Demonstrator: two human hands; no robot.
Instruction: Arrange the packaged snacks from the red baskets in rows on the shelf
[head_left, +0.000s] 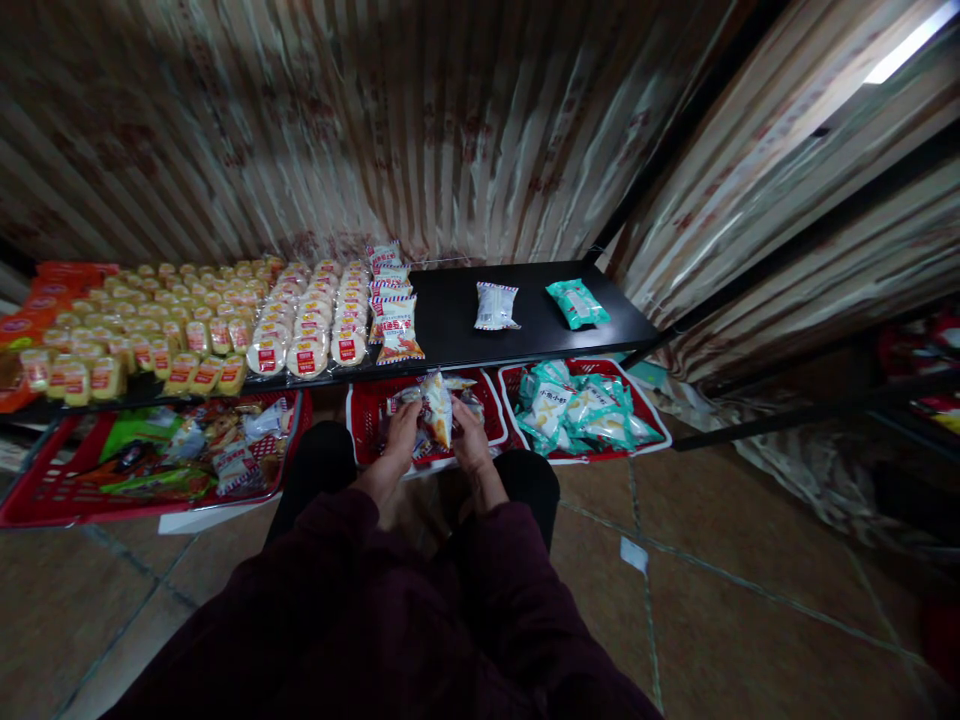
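A small white and orange snack packet [437, 410] is held upright between my two hands, above the middle red basket [358, 440]. My left hand [403, 428] is closed on its left side, and my right hand [469, 437] grips its right side. More packets lie below in that basket, partly covered by my hands. On the black shelf [450, 345] just ahead stands a row of similar white and orange packets [397, 328]. Farther right on the shelf lie a single white packet [496, 306] and a green packet [577, 304].
Round wrapped cakes [307, 355] and yellow wrapped cakes [105, 380] fill the shelf's left part. A red basket of green packets [551, 410] stands at the right, another of mixed snacks [180, 450] at the left. A black post rises at the shelf's right end.
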